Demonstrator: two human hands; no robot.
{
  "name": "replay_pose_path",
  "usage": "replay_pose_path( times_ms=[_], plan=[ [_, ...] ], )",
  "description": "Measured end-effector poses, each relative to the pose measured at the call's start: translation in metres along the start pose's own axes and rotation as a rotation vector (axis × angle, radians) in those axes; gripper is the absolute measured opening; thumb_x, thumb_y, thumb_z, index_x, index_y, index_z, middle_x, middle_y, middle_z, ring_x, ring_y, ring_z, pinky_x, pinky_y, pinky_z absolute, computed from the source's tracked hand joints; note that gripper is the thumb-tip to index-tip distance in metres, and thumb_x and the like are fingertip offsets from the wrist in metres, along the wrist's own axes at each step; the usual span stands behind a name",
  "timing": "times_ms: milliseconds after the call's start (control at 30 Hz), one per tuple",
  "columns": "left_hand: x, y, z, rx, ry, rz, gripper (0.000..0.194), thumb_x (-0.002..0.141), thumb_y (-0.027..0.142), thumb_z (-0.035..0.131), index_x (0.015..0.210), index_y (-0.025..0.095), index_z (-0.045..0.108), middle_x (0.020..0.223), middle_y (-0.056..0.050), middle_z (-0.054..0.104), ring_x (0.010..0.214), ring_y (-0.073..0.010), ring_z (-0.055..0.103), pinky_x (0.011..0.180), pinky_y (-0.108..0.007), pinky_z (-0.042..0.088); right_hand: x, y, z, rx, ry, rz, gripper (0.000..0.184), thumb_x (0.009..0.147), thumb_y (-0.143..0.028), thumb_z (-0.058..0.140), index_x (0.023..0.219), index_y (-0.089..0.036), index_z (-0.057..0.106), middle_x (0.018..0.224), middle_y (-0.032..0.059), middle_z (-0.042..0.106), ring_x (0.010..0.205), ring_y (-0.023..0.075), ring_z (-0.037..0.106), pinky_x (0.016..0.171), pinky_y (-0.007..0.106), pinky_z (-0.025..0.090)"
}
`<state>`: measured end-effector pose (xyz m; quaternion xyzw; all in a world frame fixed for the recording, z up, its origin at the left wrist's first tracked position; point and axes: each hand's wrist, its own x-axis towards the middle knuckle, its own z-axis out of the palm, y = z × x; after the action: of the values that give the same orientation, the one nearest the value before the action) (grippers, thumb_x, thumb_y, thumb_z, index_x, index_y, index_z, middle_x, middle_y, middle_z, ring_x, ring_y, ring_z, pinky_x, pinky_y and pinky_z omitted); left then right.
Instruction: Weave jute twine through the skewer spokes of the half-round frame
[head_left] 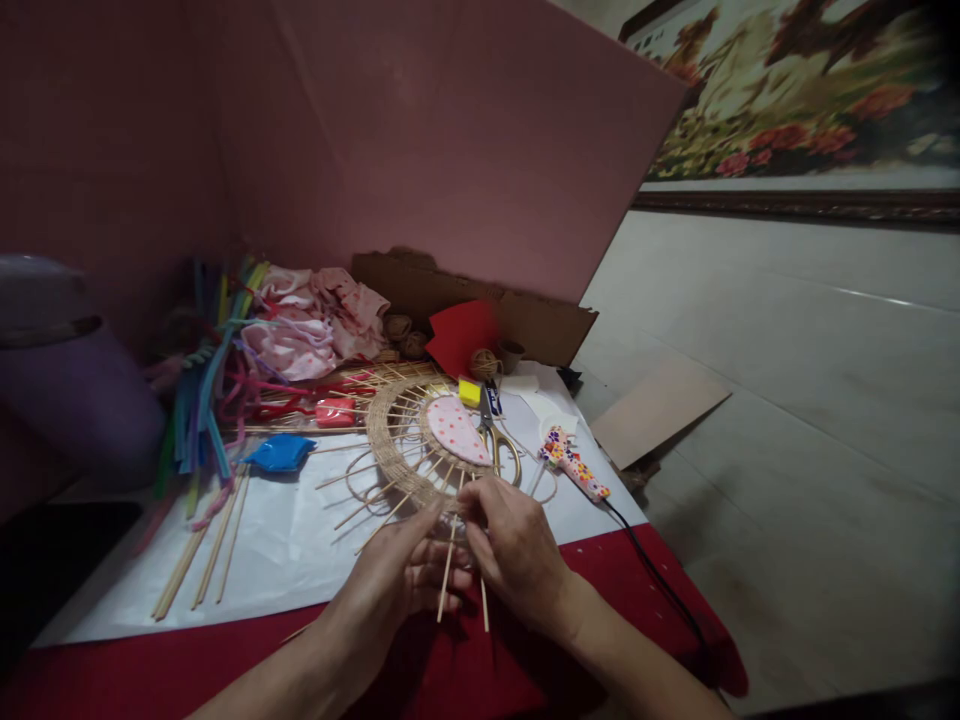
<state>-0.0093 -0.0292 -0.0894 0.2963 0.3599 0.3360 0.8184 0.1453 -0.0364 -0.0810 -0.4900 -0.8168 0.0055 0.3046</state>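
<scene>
A round piece of twine is woven over thin wooden sticks that spread out like spokes. At its middle lies a pink spotted fabric piece with a twine rim. My left hand grips the near-left edge of the woven ring, thumb on top and fingers beneath. My right hand is closed in a pinch by the spokes on the near-right side; what sits between its fingertips is hidden. Just beyond that hand, gold-handled scissors lie beside the fabric, and a thin loop of cord shows to the right.
A flower-patterned glue gun with a black cable lies right. Left are a blue packet, loose sticks and colourful pipe cleaners. Behind are crumpled pink fabric, red sheet, twine ball and cardboard.
</scene>
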Motion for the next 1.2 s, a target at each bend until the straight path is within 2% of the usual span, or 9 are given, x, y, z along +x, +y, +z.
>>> replay_pose_path(
  times_ms=[167, 300, 367, 467, 533, 633, 767, 900, 1200],
  plan=[
    [-0.014, 0.002, 0.000, 0.233, 0.079, -0.084, 0.052, 0.071, 0.062, 0.052, 0.094, 0.015, 0.049, 0.066, -0.007, 0.065, 0.056, -0.0228, 0.065, 0.052, -0.035, 0.051, 0.002, 0.003, -0.001, 0.103, -0.005, 0.061, 0.020, 0.076, -0.006, 0.047, 0.092, -0.017, 0.046, 0.082, 0.0038, 0.056, 0.076, 0.0175, 0.051, 0.068, 0.029, 0.040],
    [-0.037, 0.007, -0.003, 0.630, 0.042, -0.165, 0.050, 0.075, 0.064, 0.044, 0.094, 0.018, 0.048, 0.062, -0.004, 0.065, 0.043, -0.0196, 0.061, 0.038, -0.026, 0.042, 0.003, 0.006, -0.002, 0.136, -0.009, 0.075, 0.020, 0.075, -0.005, 0.047, 0.091, -0.018, 0.046, 0.082, 0.0035, 0.056, 0.076, 0.0172, 0.052, 0.069, 0.029, 0.040],
    [-0.048, 0.013, -0.005, 1.025, 0.087, -0.029, 0.043, 0.081, 0.058, 0.039, 0.078, 0.018, 0.053, 0.056, -0.004, 0.062, 0.037, -0.0151, 0.055, 0.034, -0.022, 0.033, 0.002, 0.008, -0.003, 0.138, -0.001, 0.083, 0.019, 0.076, -0.006, 0.047, 0.090, -0.018, 0.046, 0.082, 0.0035, 0.056, 0.076, 0.0171, 0.052, 0.069, 0.029, 0.040],
    [-0.054, 0.027, -0.005, 1.720, 0.409, 0.476, 0.033, 0.083, 0.043, 0.043, 0.067, 0.019, 0.059, 0.051, -0.006, 0.061, 0.043, -0.0181, 0.056, 0.039, -0.025, 0.028, 0.001, 0.011, -0.004, 0.136, 0.005, 0.091, 0.020, 0.075, -0.006, 0.047, 0.091, -0.018, 0.046, 0.082, 0.0035, 0.056, 0.076, 0.0170, 0.052, 0.068, 0.028, 0.040],
    [-0.048, 0.040, -0.001, 1.997, 0.468, 0.711, 0.030, 0.083, 0.036, 0.045, 0.062, 0.020, 0.059, 0.049, -0.005, 0.060, 0.042, -0.0194, 0.054, 0.041, -0.027, 0.026, 0.000, 0.011, -0.004, 0.128, -0.011, 0.087, 0.021, 0.075, -0.005, 0.047, 0.092, -0.018, 0.046, 0.082, 0.0034, 0.056, 0.075, 0.0171, 0.052, 0.067, 0.028, 0.040],
    [-0.023, 0.053, 0.010, 2.062, 0.249, 0.951, 0.019, 0.082, 0.017, 0.047, 0.067, 0.019, 0.059, 0.065, -0.004, 0.063, 0.061, -0.0187, 0.057, 0.050, -0.028, 0.034, -0.001, 0.011, -0.003, 0.109, -0.021, 0.073, 0.022, 0.074, -0.006, 0.047, 0.093, -0.017, 0.045, 0.082, 0.0039, 0.056, 0.074, 0.0175, 0.052, 0.067, 0.029, 0.040],
    [0.015, 0.052, 0.016, 2.083, -0.007, 1.005, 0.018, 0.083, 0.018, 0.051, 0.068, 0.018, 0.062, 0.071, -0.005, 0.061, 0.071, -0.0186, 0.050, 0.059, -0.029, 0.036, -0.001, 0.009, -0.002, 0.102, -0.006, 0.072, 0.021, 0.075, -0.006, 0.046, 0.091, -0.017, 0.045, 0.082, 0.0043, 0.056, 0.075, 0.0181, 0.052, 0.068, 0.030, 0.040],
    [0.030, 0.042, 0.010, 2.059, -0.015, 1.048, 0.014, 0.081, 0.017, 0.054, 0.071, 0.018, 0.064, 0.071, -0.004, 0.060, 0.069, -0.0180, 0.046, 0.059, -0.030, 0.033, 0.000, 0.010, -0.001, 0.100, -0.014, 0.072, 0.021, 0.076, -0.006, 0.045, 0.092, -0.018, 0.044, 0.083, 0.0041, 0.056, 0.075, 0.0178, 0.053, 0.068, 0.029, 0.041],
    [0.029, 0.033, 0.005, 2.105, 0.015, 1.200, 0.013, 0.080, 0.015, 0.056, 0.068, 0.016, 0.061, 0.071, -0.005, 0.059, 0.072, -0.0200, 0.045, 0.060, -0.034, 0.029, -0.001, 0.011, 0.001, 0.078, -0.018, 0.076, 0.021, 0.077, -0.007, 0.043, 0.094, -0.019, 0.042, 0.085, 0.0048, 0.056, 0.074, 0.0183, 0.054, 0.068, 0.030, 0.043]
  ],
)
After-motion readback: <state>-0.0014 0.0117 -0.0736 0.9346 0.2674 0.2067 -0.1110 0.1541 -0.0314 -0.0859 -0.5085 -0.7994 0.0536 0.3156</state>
